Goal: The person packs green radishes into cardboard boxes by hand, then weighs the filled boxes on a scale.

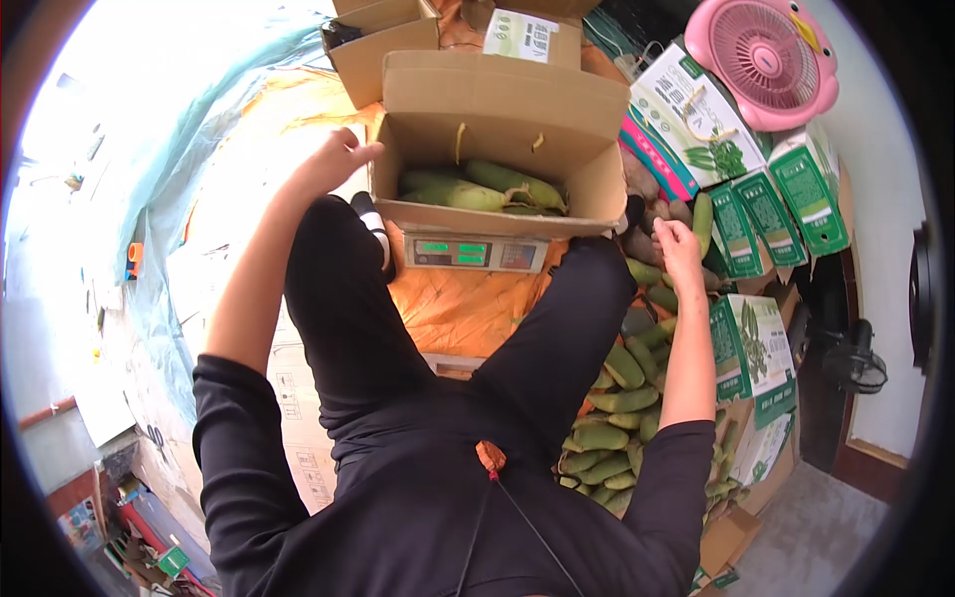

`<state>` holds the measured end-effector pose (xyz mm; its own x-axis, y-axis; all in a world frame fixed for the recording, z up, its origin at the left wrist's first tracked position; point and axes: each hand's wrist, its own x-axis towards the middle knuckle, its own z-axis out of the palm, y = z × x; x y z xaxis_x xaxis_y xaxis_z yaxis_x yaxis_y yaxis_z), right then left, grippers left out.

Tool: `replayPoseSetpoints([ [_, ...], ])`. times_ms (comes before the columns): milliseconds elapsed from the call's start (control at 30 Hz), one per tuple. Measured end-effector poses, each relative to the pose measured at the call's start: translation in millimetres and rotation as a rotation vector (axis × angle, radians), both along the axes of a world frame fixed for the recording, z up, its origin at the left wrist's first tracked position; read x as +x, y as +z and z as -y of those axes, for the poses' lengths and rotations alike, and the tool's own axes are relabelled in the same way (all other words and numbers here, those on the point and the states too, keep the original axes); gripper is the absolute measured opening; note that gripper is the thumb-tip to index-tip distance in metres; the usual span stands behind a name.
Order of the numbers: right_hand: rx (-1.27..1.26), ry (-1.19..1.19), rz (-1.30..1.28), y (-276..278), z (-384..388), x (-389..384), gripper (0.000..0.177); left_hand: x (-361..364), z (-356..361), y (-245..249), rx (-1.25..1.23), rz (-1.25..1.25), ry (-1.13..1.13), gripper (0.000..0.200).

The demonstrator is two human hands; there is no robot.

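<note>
An open cardboard box (497,214) sits on a digital scale (517,255) between my knees, its far flap raised. Inside lie several long green radishes (453,191), and two yellow rope handles show on its far inner wall. My left hand (338,161) is at the box's upper left side, fingers partly spread, with nothing visible in it. To the right of the box, my right hand (679,254) hovers over the near edge of a radish pile. Its fingers are curled together, and whether anything is between them is hidden.
A large heap of green radishes (607,438) lies by my right leg. Green-and-white printed cartons (701,124) and a pink fan (764,60) stand at the right. More open boxes (383,55) are behind. Orange sheeting (458,308) covers the floor; a blue-green plastic sheet (164,229) hangs left.
</note>
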<state>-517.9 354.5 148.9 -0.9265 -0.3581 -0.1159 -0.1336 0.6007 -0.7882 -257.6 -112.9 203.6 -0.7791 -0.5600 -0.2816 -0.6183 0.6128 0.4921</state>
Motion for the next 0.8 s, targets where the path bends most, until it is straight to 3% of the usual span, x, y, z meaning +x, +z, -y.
replayPoseSetpoints([
  [100,0.018,0.068,-0.027,14,44,-17,0.043,-20,16,-17,-0.113,0.242,-0.162,0.066],
  [200,0.378,0.219,-0.06,23,76,-29,0.056,-37,20,-25,0.015,0.317,-0.237,0.073],
  [333,0.641,0.345,-0.11,18,103,-38,0.05,-49,21,-42,0.083,0.418,-0.243,0.05],
  [400,0.574,0.323,-0.083,-5,105,-49,0.042,-51,30,-65,-0.579,0.469,-1.006,0.037],
  [433,0.573,0.344,-0.084,-4,108,-53,0.042,-52,32,-72,-0.652,0.504,-1.057,0.03],
  [533,0.493,0.379,-0.067,-8,113,-70,0.036,-52,46,-91,-0.638,0.525,-0.931,0.028],
  [600,0.416,0.378,-0.006,-2,127,-77,0.033,-48,59,-91,-0.625,0.401,-0.903,0.028],
  [700,0.433,0.469,-0.125,20,158,-90,0.03,-30,76,-76,-0.467,0.366,-0.696,0.027],
  [767,0.469,0.528,-0.27,59,194,-69,0.031,-13,88,-66,-0.482,0.434,-0.749,0.029],
  [800,0.326,0.519,-0.188,65,206,-66,0.033,0,90,-58,-0.346,0.313,-0.495,0.033],
])
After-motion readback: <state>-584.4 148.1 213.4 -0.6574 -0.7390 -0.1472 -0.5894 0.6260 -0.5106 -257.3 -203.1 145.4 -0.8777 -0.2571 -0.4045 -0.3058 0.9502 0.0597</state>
